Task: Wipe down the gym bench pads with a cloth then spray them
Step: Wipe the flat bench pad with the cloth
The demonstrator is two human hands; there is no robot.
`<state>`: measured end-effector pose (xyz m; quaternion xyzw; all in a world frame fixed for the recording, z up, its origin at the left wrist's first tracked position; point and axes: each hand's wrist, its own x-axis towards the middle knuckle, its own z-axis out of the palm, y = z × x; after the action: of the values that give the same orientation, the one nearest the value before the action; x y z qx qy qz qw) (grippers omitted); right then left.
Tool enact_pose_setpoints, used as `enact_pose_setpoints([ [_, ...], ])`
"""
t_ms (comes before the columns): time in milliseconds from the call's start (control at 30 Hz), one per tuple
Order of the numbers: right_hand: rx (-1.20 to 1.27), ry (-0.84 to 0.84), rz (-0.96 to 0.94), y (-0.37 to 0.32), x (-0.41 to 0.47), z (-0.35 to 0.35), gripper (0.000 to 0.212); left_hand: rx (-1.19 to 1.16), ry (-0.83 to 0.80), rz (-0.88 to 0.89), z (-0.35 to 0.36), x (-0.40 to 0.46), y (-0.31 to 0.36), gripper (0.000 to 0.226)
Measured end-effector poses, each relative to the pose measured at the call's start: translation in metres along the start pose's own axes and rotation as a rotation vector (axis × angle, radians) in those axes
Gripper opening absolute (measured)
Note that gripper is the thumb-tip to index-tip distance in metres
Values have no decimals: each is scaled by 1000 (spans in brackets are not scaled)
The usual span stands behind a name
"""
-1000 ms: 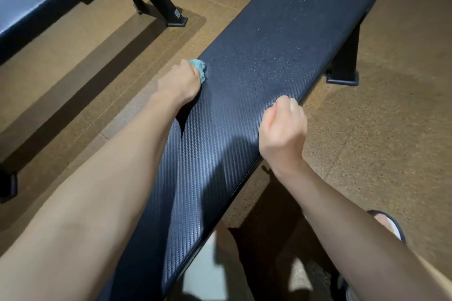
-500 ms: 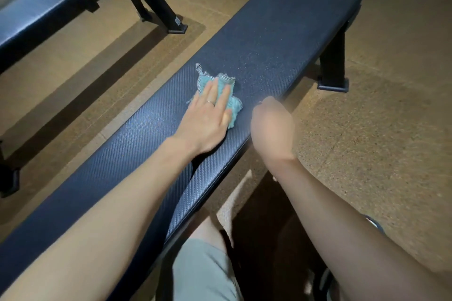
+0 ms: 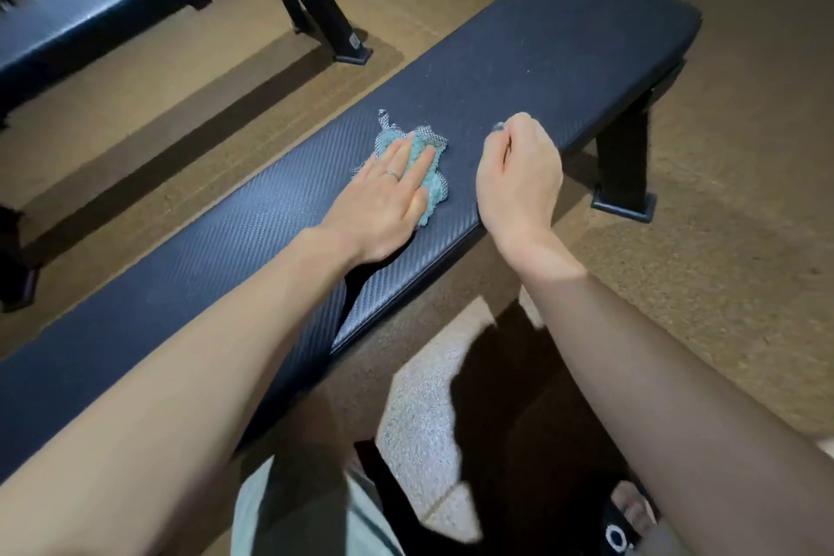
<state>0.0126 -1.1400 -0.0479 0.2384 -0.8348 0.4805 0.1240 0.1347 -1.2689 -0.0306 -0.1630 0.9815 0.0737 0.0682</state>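
Right hand (image 3: 519, 176) now over bench pad (image 3: 541, 50) (curled fingers' contents unclear).

The flat gym bench (image 3: 519, 72) carries a long dark pad with a woven, carbon-fibre-type texture, running diagonally from lower left to upper right. A crumpled teal cloth (image 3: 433, 185) with grey mesh edging lies directly on the pad, near its middle. The left hand (image 3: 383, 203) rests flat on the cloth, fingers straight. The bench's black steel leg (image 3: 625, 158) stands on a brown speckled floor (image 3: 744, 262). A second bench (image 3: 135, 0) stands on the same floor, upper left.
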Motion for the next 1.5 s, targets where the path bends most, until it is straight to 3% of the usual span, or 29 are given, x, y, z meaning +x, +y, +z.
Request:
enact_pose_setpoints([
  [333, -209, -223, -128, 33, 52, 3, 22, -48, -33, -136, -2, -3, 34, 60],
  [500, -149, -141, -160, 39, 45, 7, 24, 49, 19, -85, 13, -79, 57, 62],
  [600, -150, -218, -170, 39, 45, 4, 23, 140, 58, -61, 19, -98, 59, 59],
  [767, -129, -170, -198, 37, 46, 6, 19, 196, 32, -93, 24, -84, 61, 60],
  [900, -114, -151, -203, 38, 45, 6, 18, 224, 46, -5, 22, -62, 64, 60],
  [1200, -180, -129, -245, 43, 49, 9, 23, -8, 89, 113, 13, -15, 61, 64],
  [1367, -153, 5, -272, 51, 51, 18, 22, 167, 72, 109, 18, -19, 63, 67],
  [1500, -122, -5, -270, 52, 47, 15, 19, 217, 39, 123, 24, -58, 50, 64],
])
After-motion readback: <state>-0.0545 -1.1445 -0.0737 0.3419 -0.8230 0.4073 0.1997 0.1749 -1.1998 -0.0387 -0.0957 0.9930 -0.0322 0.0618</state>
